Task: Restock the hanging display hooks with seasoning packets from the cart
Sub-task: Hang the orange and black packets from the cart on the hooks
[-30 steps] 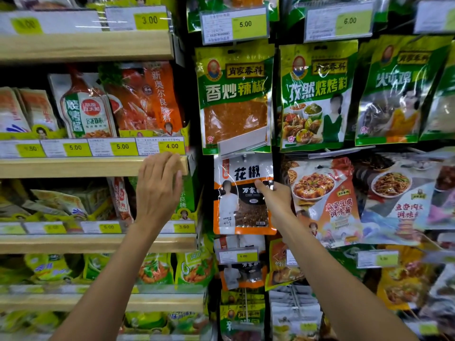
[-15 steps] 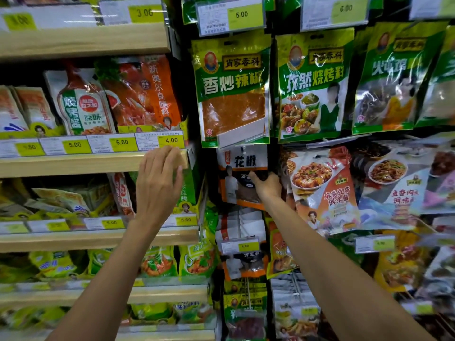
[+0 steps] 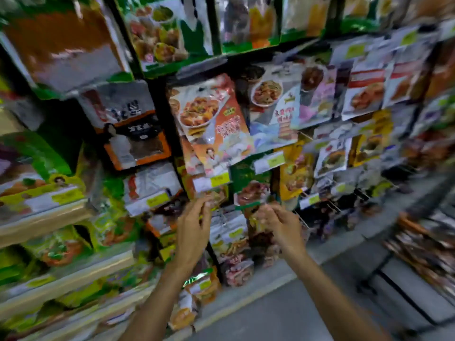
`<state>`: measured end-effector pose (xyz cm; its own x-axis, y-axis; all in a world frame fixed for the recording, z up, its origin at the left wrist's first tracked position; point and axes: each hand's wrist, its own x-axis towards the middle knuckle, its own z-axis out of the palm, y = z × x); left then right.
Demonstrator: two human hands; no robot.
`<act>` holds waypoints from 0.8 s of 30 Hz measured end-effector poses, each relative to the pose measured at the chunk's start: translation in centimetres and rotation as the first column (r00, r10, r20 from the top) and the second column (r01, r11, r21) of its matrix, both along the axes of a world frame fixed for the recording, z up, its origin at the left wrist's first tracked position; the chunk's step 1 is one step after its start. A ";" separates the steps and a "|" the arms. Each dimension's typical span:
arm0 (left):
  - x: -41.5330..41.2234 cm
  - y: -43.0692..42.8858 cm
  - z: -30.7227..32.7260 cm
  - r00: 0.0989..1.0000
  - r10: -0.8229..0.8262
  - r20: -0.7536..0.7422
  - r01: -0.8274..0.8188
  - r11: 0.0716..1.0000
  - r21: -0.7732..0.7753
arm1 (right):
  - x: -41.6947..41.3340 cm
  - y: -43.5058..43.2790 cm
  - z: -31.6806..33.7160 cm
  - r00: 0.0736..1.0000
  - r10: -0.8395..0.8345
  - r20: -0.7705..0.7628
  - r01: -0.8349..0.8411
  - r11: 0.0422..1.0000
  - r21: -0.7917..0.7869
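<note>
Though all's blurred, we're up at the packets (image 3: 214, 124).
Left grip (image 3: 194, 225) and right grip (image 3: 280, 226) hover close; holding or not, we cannot tell.

Wooden shelves (image 3: 44, 225) (badly blurred) carry green and yellow seasoning packets (image 3: 56, 247).

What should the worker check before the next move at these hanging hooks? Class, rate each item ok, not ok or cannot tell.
1. Both hands up at the display, left hand and right hand: ok.
2. Seasoning packet held in either hand: cannot tell, blurred.
3. Free hook before the hands: cannot tell.
4. Dark green packet hangs above the right hand: ok.
5. Price tag readable: not ok.
</note>
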<state>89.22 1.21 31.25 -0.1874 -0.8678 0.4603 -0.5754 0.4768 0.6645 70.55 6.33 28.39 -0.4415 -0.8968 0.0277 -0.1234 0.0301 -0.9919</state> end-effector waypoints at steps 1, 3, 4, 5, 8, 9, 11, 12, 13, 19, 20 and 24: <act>-2.4 1.1 -1.4 0.998 -0.028 -0.050 0.033 0.994 0.102 | -2.1 2.1 -1.5 0.999 -0.051 0.014 0.051 0.998 0.030; -7.3 3.4 -4.2 0.990 -0.074 -0.118 0.105 0.955 0.279 | -6.3 6.5 -4.2 0.987 -0.156 0.033 0.153 0.985 0.074; -9.7 4.6 -5.5 0.982 -0.100 -0.158 0.150 0.924 0.352 | -8.3 8.8 -5.4 0.977 -0.208 0.045 0.203 0.974 0.097; -12.2 5.9 -6.7 0.972 -0.123 -0.200 0.198 0.886 0.419 | -10.3 11.0 -6.5 0.964 -0.260 0.062 0.251 0.960 0.126; -19.5 9.8 -10.4 0.958 -0.163 -0.235 0.271 0.778 0.567 | -16.2 17.0 -9.2 0.932 -0.355 0.073 0.328 0.911 0.251; -21.8 11.0 -11.6 0.955 -0.185 -0.230 0.289 0.748 0.597 | -18.2 18.7 -9.9 0.930 -0.364 0.051 0.335 0.897 0.288; -26.0 13.0 -14.0 0.947 -0.240 -0.213 0.321 0.689 0.650 | -22.0 21.7 -10.8 0.926 -0.378 -0.006 0.356 0.866 0.352; -28.0 13.7 -15.0 0.941 -0.271 -0.203 0.335 0.665 0.668 | -23.8 23.0 -11.0 0.921 -0.388 -0.046 0.376 0.849 0.372; -29.8 14.2 -15.8 0.936 -0.297 -0.190 0.343 0.644 0.683 | -25.5 24.2 -11.2 0.914 -0.395 -0.090 0.398 0.833 0.385; -39.7 14.6 -16.7 0.874 -0.469 -0.128 0.416 0.586 0.695 | -33.8 28.0 -12.4 0.846 -0.520 -0.118 0.513 0.731 0.451; -41.3 14.4 -16.7 0.857 -0.503 -0.109 0.429 0.582 0.691 | -35.0 28.1 -12.6 0.832 -0.543 -0.115 0.529 0.715 0.457; -47.9 12.4 -17.0 0.782 -0.623 -0.040 0.478 0.556 0.680 | -39.3 27.7 -13.6 0.757 -0.647 -0.090 0.608 0.646 0.461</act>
<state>41.32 13.60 14.25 -0.7457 -0.6193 -0.2460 -0.4888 0.2575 0.8335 31.22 34.01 14.79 -0.8859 -0.3049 -0.3496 0.1636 0.5000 -0.8505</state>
